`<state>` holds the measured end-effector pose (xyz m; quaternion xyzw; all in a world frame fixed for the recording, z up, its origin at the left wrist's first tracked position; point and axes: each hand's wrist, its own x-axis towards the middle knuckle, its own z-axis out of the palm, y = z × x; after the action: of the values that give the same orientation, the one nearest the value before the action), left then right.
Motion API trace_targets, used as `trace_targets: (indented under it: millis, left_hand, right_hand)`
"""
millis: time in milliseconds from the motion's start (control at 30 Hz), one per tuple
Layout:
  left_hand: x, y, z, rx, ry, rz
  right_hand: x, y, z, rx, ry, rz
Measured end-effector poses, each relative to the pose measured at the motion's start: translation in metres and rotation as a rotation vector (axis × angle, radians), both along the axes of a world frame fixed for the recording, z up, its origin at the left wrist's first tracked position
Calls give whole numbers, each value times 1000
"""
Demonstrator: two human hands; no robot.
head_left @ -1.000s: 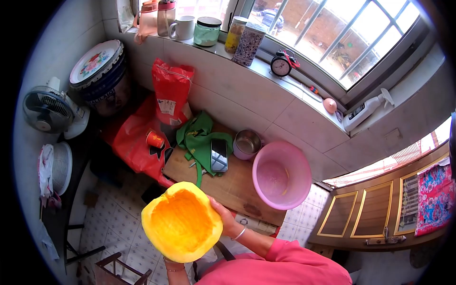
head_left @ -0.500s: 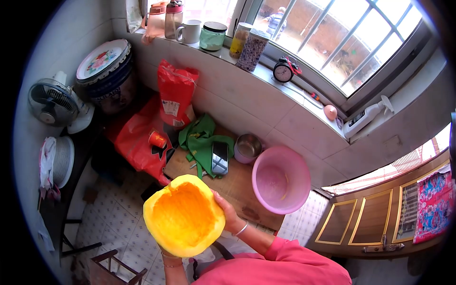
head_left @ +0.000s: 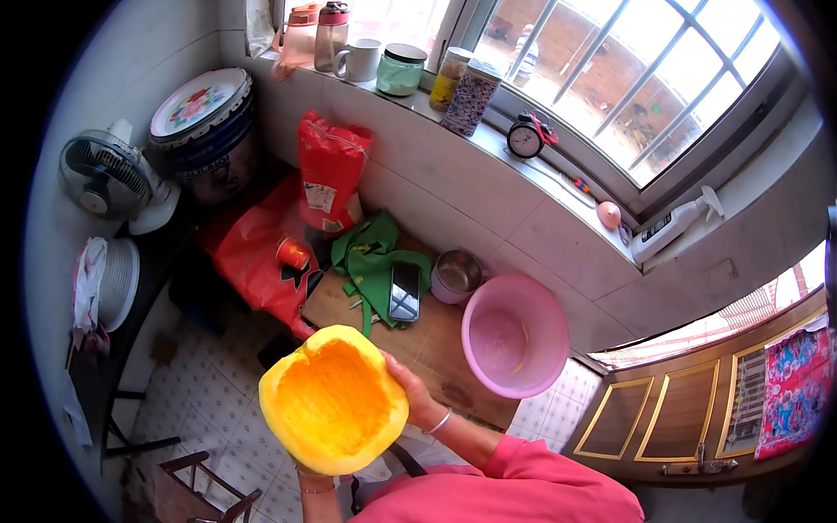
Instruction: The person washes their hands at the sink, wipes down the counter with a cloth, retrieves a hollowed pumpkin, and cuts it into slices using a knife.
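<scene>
A hollowed yellow pumpkin half (head_left: 334,401) is held up in front of the body, its orange inside facing the camera. My right hand (head_left: 410,390) grips its right side, fingers partly hidden behind the rim. Under the pumpkin's lower edge, my left hand (head_left: 312,469) supports it; its fingers are mostly hidden. Beyond the pumpkin is a wooden board (head_left: 436,362) bearing a green cloth bag (head_left: 370,261), a phone (head_left: 404,292) and a metal pot (head_left: 456,275). A pink basin (head_left: 514,336) stands at the board's right end.
Red bags (head_left: 253,253) lie left of the board. A fan (head_left: 106,179) and a large bucket (head_left: 205,144) stand at the left. Jars, a clock (head_left: 525,138) and a spray bottle (head_left: 676,228) line the windowsill. A wooden stool (head_left: 205,492) is at lower left. Outside, a person (head_left: 527,54) shows.
The camera view has shifted slightly, so the room's upper part sits further right and lower. The pumpkin stays in both hands. The person outside appears further right.
</scene>
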<state>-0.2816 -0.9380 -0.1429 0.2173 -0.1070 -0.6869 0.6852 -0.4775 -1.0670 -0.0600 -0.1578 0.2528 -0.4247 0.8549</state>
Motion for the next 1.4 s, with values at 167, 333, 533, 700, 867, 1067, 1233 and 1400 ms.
trace_targets:
  millis: [167,333,533,700,867,1067,1233,1400]
  left_hand:
    - [1,6,2,-7,4,8]
    - [1,10,3,16,4,43]
    - [-2,13,4,48,26,74]
    - [0,16,4,61,54,103]
    - [10,41,16,31,72,148]
    - [32,147,37,-58,81,326]
    - [26,313,66,-126,87,696]
    - [22,468,97,138,-214,1186]
  right_hand:
    - [6,2,3,0,-21,31]
    - [9,2,1,16,-24,50]
    - [14,4,-7,23,-35,119]
    - [31,11,8,41,-24,179]
    - [55,43,10,-44,-61,270]
    - [99,125,52,-110,-78,444]
    - [135,247,72,-213,40,586]
    - [170,397,45,-292,-14,849]
